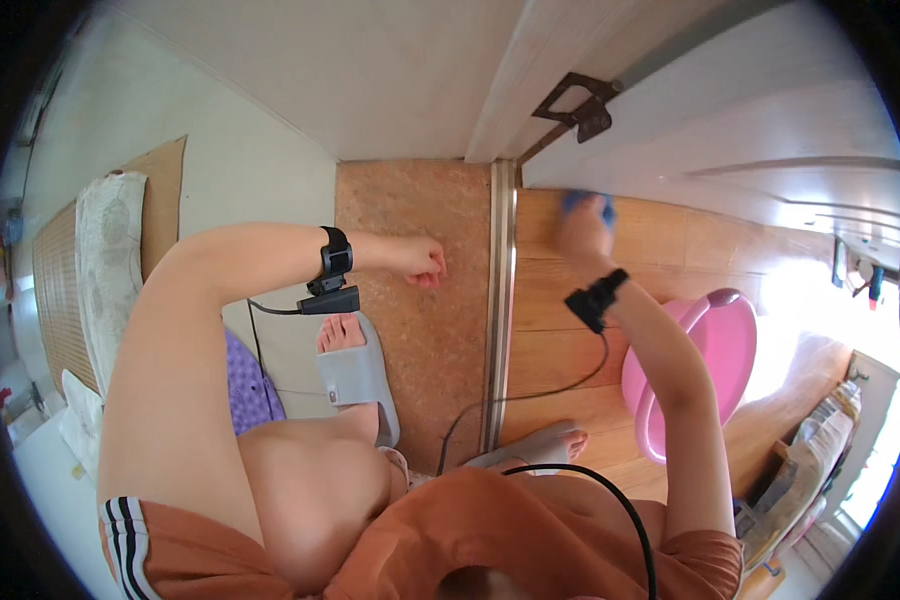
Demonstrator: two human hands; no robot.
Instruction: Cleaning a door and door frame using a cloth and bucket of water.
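Observation:
My right hand [586, 234], blurred, is on a blue cloth [607, 210] at the foot of a white door [690, 150], where the door meets the wood-look floor [645, 225]. A black device is strapped to that wrist. Over the brown stone-like threshold slab [412, 202] hovers my left hand [424, 262], its fingers curled in and nothing visible in them. That wrist also bears a black strapped device with a cable. Between the slab and the wooden floor runs a metal strip [500, 300].
A pink plastic basket or basin [735, 352] with a handle stands beside my right forearm. A dark metal latch [589, 112] juts from the door frame. Cables hang near my slippered feet. A purple textured item [247, 382] and a bed-like mat [60, 292] lie at left.

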